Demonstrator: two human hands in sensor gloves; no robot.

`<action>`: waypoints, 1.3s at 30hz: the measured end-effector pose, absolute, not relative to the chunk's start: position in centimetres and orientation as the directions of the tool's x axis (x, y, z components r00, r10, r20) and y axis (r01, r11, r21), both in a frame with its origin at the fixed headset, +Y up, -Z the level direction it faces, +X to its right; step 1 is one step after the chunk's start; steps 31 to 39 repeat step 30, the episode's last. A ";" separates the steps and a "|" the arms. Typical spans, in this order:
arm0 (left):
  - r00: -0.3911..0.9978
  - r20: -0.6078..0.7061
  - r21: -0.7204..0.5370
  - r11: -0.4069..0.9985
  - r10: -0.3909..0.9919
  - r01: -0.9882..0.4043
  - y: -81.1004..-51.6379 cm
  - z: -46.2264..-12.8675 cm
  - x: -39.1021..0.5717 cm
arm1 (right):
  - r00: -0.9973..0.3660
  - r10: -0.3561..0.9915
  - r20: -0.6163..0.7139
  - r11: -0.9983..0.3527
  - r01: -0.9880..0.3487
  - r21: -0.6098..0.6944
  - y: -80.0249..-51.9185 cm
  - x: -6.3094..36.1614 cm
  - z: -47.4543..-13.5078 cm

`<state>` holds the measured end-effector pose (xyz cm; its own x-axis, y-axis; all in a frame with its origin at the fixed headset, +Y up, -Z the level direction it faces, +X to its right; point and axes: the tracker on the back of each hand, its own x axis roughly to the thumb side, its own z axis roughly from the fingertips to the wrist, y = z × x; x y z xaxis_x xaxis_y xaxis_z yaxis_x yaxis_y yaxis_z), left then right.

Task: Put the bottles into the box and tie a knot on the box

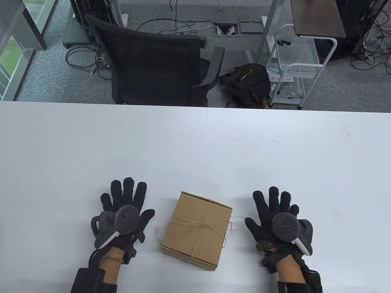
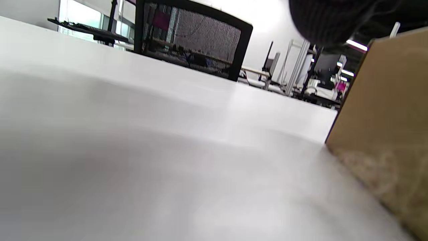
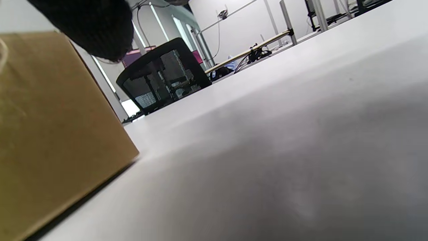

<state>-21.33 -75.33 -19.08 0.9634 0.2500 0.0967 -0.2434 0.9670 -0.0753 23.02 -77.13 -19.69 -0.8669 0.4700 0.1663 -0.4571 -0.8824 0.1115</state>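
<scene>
Both hands lie flat on the white surface [image 1: 195, 146], fingers spread and holding nothing: my left hand [image 1: 123, 210] just to the left of the box [image 1: 197, 230], my right hand [image 1: 276, 213] just to its right, neither touching it. Between them sits the closed cardboard box, twine [image 1: 198, 225] crossed over its lid and knotted, loose ends trailing off both sides. No bottles show; I judge them inside. To me the task looks finished, so nothing remains but to lift my hands away.
</scene>
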 end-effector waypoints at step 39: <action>0.960 0.153 -0.154 0.965 0.235 -0.211 -75.9 -18.5 -19.6 | -0.874 0.453 0.175 -0.889 -0.427 0.167 -78.0 21.8 -19.4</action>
